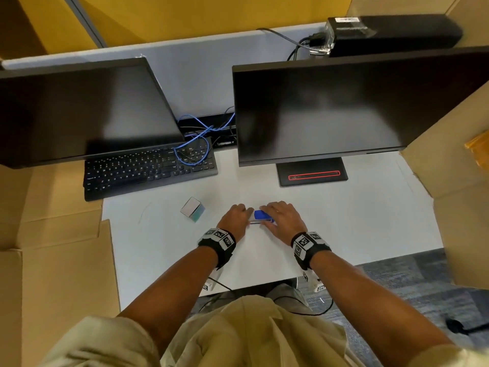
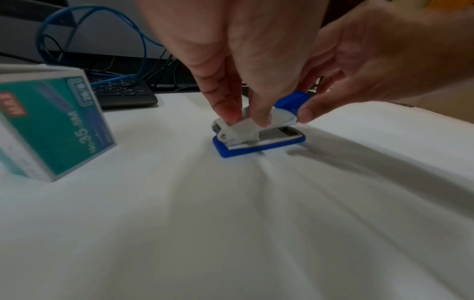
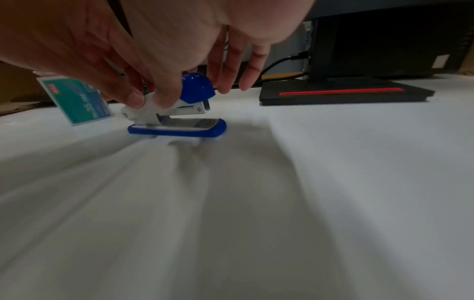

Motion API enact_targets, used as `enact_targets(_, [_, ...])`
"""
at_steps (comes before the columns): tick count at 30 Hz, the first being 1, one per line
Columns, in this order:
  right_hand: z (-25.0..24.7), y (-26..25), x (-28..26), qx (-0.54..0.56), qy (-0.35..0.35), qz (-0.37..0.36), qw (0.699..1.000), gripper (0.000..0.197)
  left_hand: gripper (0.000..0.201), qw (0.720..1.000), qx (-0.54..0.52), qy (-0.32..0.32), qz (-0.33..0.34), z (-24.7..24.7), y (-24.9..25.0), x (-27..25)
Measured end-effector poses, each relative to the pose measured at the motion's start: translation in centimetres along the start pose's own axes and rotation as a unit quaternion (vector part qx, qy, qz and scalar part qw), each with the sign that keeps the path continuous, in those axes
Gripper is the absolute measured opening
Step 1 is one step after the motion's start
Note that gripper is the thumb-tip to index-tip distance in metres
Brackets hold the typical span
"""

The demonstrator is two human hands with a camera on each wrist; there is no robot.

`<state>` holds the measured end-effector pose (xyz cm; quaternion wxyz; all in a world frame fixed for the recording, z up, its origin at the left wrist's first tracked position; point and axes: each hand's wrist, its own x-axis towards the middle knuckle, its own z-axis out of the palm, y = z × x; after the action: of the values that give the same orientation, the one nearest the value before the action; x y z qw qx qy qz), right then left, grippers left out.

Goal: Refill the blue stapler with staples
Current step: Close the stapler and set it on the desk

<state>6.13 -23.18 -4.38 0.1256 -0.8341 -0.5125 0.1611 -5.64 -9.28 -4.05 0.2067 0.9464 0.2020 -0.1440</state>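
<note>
White desk bears blue stapler, monitors.

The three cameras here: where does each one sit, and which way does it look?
Head view: worn on the head, looking down at the desk; both forearms, left hand and right hand show.
Left wrist view: low over the desk, facing the monitors; both hands' fingers on the blue stapler.
Right wrist view: low too, facing the monitor base; fingers show.
All three share the stapler and the staple box.
</note>
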Motion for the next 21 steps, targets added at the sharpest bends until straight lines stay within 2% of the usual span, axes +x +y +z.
enact_targets(4, [-0.2, -0.2, 0.4, 0.004, 0.008, -0.016, 1.000, 0.037, 0.043, 1.000, -0.025, 0.015, -0.010, -0.4, -0.2, -0.5])
enact_targets(9, [-0.3, -1.2, 0.7, 0.025, -0.031, 0.035, 0.999, 0.057, 0.050, 0.999, 0.000, 0.042, -0.020, -0.9, -1.2, -1.3])
enact_targets(14, [0.5, -2.0, 0.8, 0.026, -0.087, 0.044, 0.995, 0.069, 0.047, 0.994, 0.064, 0.083, -0.033, -2.3, -2.4, -2.1])
enact_targets(18, [0.9, -1.6, 0.8, 0.022, -0.110, 0.036, 0.993, 0.068, 0.062, 0.982, 0.085, 0.141, -0.097, -3.4, -3.7, -3.1])
enact_targets(21, [0.9, -1.6, 1.2, 0.023, -0.107, 0.041, 0.993, 0.067, 0.069, 0.969, 0.113, 0.152, -0.159, -4.0, -5.2, -3.8])
